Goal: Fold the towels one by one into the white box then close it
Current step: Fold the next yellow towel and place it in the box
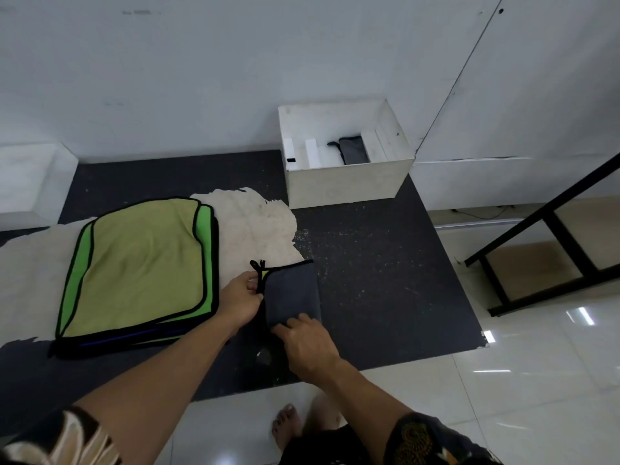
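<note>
By the black mat's (385, 263) front edge, the right hand (308, 344) grips the near corner of one folded, black-trimmed grey towel (292, 293). The left hand (240, 300) pinches its left edge. Leftward lies one stack of green towels (141, 263). At the far edge, one open white box (345, 182) holds a second grey towel (354, 149).

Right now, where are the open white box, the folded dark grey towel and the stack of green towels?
open white box (345, 184): head view, bare front wall.
folded dark grey towel (292, 292): head view, middle of top face.
stack of green towels (141, 263): head view, centre of top towel.
</note>
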### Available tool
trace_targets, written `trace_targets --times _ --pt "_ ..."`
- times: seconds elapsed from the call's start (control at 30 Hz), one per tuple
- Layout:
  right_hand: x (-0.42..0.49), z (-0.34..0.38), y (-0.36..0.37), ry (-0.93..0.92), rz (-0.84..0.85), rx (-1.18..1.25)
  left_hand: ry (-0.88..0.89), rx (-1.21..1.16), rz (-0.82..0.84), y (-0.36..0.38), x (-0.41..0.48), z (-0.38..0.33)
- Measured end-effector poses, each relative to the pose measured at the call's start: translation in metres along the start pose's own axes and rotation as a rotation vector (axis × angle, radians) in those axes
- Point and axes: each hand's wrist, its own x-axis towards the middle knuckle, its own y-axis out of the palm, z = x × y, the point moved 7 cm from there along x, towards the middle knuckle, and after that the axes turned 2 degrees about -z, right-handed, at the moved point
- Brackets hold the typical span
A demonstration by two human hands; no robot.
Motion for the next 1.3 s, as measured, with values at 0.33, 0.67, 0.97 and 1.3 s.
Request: trace_targets --times 0.33,0.67,0.97,1.3 --pt "-0.006 -0.007 -0.005 0.153 -0.158 0.096 0.012 0.283 0.078 0.011 -0.016 0.013" --pt "-0.011 -0.052 -0.012 0.648 -0.124 0.225 0.155 0.349 0.115 0.005 -0.046 0.008" --pt "-0.020 -0.057 -0.009 0.702 -0.116 0.392 0.276 0.499 0.242 0.014 -0.057 0.006" --pt "0.010 -0.033 -0.033 0.452 -0.204 -0.068 0.605 0.946 0.203 0.036 -0.060 -0.020"
